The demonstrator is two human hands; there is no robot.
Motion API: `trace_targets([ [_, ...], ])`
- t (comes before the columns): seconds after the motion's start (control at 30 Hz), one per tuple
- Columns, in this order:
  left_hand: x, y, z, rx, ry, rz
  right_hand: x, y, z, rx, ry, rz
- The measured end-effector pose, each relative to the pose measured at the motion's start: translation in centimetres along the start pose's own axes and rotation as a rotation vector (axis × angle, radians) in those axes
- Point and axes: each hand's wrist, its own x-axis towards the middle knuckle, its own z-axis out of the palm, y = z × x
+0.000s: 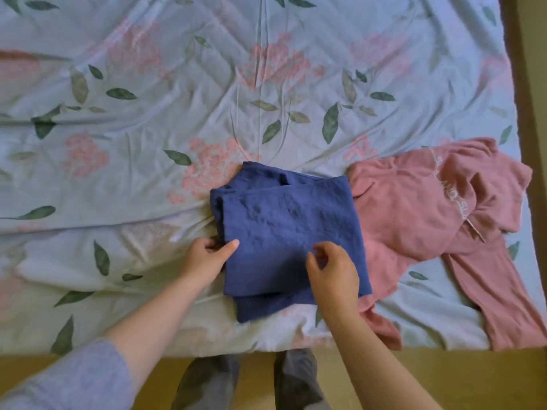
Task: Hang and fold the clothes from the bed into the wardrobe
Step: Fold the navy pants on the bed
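The folded blue garment (284, 223) lay at lower centre on the floral bedspread (148, 113). It was a textured, layered rectangle, its long axis running roughly top to bottom, slightly tilted. The left hand (204, 258) gripped its left edge. The right hand (334, 273) curled over its lower right; I cannot tell whether it held cloth. A crumpled pink garment (414, 208) touched its right side.

A folded cloth (290, 226) lies on the bed (148, 113) by its near edge; a crumpled garment (429, 208) lies touching its right side; the left hand (204, 258) grips the cloth's left edge; the right hand (334, 273) is over its near right part.
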Motion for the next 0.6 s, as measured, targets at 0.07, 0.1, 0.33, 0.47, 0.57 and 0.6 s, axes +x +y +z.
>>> trace_targets([
  [0.07, -0.6, -0.8, 0.6, 0.01, -0.008, 0.007, 1.4, 1.4, -1.3, -0.008, 0.058, -0.011],
  [0.1, -0.9, -1.0, 0.9, 0.002, 0.004, 0.008, 2.1, 2.0, -1.7, -0.013, 0.071, -0.001],
  [0.33, -2.0, -1.8, 2.5, -0.055, 0.006, -0.056, 4.7, 4.0, -2.8, -0.066, 0.051, 0.136],
  [0.47, -2.6, -2.3, 3.5, -0.005, 0.092, -0.044, 4.9, 4.7, -2.9, -0.037, -0.019, 0.196],
  [0.57, -3.1, -2.2, 4.2, -0.009, 0.124, -0.032, 5.0, 5.3, -3.0, -0.008, -0.043, 0.214],
  [0.6, -3.3, -2.2, 4.4, -0.025, 0.136, -0.031, 5.0, 5.5, -3.0, -0.002, -0.056, 0.211],
])
